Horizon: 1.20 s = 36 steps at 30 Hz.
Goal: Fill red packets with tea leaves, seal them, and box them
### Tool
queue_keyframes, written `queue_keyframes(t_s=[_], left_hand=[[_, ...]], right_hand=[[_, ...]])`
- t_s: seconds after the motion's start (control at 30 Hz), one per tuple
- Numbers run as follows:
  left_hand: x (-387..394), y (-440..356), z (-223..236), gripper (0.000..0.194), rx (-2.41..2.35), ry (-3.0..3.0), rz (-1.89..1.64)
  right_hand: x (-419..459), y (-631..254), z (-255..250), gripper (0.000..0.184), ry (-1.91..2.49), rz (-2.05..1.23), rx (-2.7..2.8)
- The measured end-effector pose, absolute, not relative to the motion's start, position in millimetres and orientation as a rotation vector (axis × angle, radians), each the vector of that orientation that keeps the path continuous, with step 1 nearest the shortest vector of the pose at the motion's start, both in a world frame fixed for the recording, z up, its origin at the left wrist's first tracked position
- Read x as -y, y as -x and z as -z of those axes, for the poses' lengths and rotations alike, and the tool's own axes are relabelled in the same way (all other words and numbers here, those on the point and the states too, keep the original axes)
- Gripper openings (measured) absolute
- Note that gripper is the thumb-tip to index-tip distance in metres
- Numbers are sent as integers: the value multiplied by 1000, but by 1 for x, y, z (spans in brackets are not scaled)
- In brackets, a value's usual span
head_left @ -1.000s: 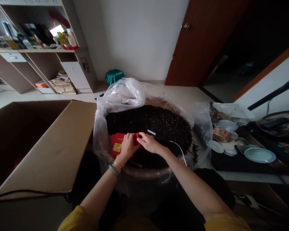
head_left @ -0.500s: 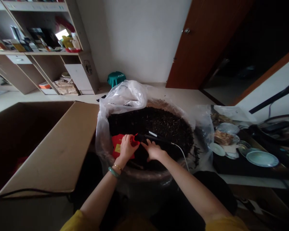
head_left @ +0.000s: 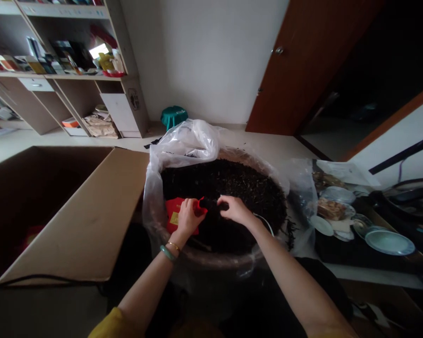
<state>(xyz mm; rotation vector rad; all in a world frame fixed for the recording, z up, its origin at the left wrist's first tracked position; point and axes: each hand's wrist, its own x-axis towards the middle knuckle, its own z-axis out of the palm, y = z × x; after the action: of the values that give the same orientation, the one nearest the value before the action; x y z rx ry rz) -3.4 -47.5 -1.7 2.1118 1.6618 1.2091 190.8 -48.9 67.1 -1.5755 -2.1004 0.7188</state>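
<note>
My left hand point(head_left: 187, 215) is closed around the open mouth of a red bag point(head_left: 172, 217) with a yellow label. Dark loose leaves point(head_left: 208, 203) show at the bag's mouth. The bag lies on a heap of dark dried leaves point(head_left: 246, 180), in a wide round container lined with a clear plastic bag point(head_left: 155, 188). Just right of the bag's mouth, my right hand point(head_left: 235, 210) has its fingers curled together; what they hold, if anything, I cannot make out. A white cord point(head_left: 266, 221) curves out behind my right wrist.
A large open cardboard box point(head_left: 88, 211) stands close on the left. At the right are a bowl point(head_left: 389, 241), small dishes and a clear tray on a dark surface point(head_left: 338, 253). A green-covered bin point(head_left: 174, 116) stands by the wall, near a shelf unit point(head_left: 127, 103).
My right hand has lifted and its spread fingers have curled together near the bag's mouth. The dark, white-labelled object beside it no longer shows. My left hand stays on the bag.
</note>
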Motion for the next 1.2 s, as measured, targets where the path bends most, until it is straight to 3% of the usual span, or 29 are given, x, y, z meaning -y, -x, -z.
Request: queue_keyframes(t_s=[0.27,0.57,0.9,1.2], left_hand=[[50,-2,2,37,-1656,-2175,-1150],[50,-5,-1,33,-1673,-2130,-1189],[49,-3,1,45,-1649,-1710,-1422],[46,-1,8,42,-1672,-1775,-1418]], right_hand=[[57,-173,-85,47,1309,-707,1805],[57,-173,-83,15,1236,-662,1734],[56,-182,-84,16,1283,-693,1843],[65,-172,-90,19,1079,-447,1979]])
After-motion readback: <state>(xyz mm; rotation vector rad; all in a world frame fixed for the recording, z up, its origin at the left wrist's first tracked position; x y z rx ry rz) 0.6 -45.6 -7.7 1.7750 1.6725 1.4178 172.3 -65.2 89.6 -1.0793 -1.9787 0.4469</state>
